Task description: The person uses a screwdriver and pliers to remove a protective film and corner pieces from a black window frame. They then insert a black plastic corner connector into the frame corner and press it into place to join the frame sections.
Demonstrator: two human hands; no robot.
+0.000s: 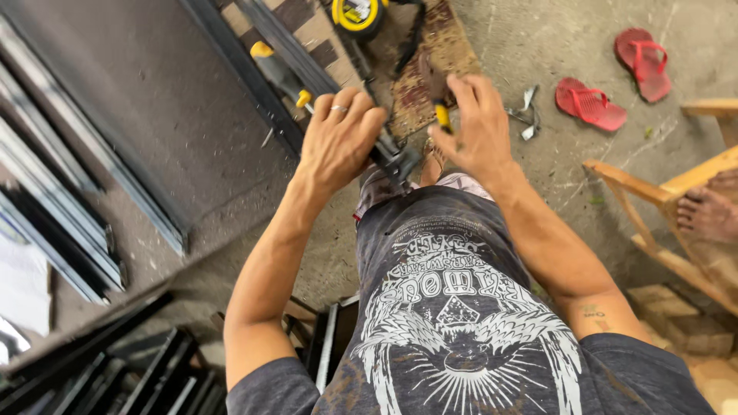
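Note:
My left hand (338, 134), with a ring on one finger, is closed around the near end of a dark metal frame piece (388, 150) that runs away from me. My right hand (477, 127) grips a small tool with a yellow-tipped handle (442, 115) and holds it against that frame piece. A screwdriver with a black and yellow handle (278, 73) lies just beyond my left hand. A yellow tape measure (357, 15) sits at the top, on a worn mat (430, 54).
Long dark metal bars (231, 61) lie across the concrete floor at upper left, more profiles (54, 207) stacked at left and bottom left. Two red sandals (615, 77) lie at upper right. Another person's bare foot (707, 211) rests on a wooden frame (653, 192) at right.

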